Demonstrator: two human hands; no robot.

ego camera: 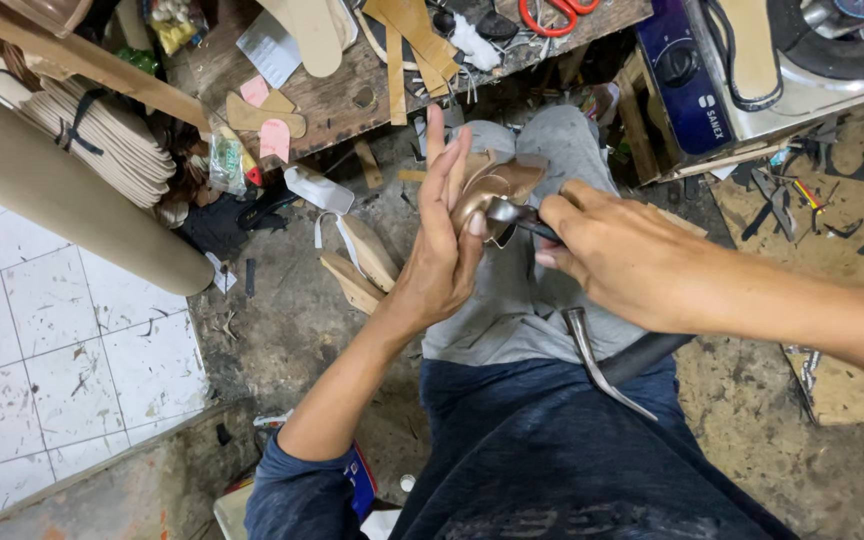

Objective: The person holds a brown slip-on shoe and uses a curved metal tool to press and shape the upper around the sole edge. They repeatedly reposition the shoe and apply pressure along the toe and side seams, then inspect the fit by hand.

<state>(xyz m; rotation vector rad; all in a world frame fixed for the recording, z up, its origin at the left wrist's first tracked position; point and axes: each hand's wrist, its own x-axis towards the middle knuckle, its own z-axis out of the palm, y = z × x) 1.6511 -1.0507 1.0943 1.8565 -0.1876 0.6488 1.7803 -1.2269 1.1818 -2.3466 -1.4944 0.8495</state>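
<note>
The left hand [439, 240] clasps a copper-coloured shoe [497, 185], fingers upright against its side. The right hand [617, 255] grips pliers [512, 215], whose tip bites the shoe just beside the left thumb.

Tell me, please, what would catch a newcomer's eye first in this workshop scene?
In the centre, the left hand steadies a tan shoe piece over the lap while the right hand works a metal tool against it. A hammer rests across the thigh just below. At the top edge, red-handled scissors lie on the cluttered wooden bench, and a stack of flat soles sits at upper left.
</note>
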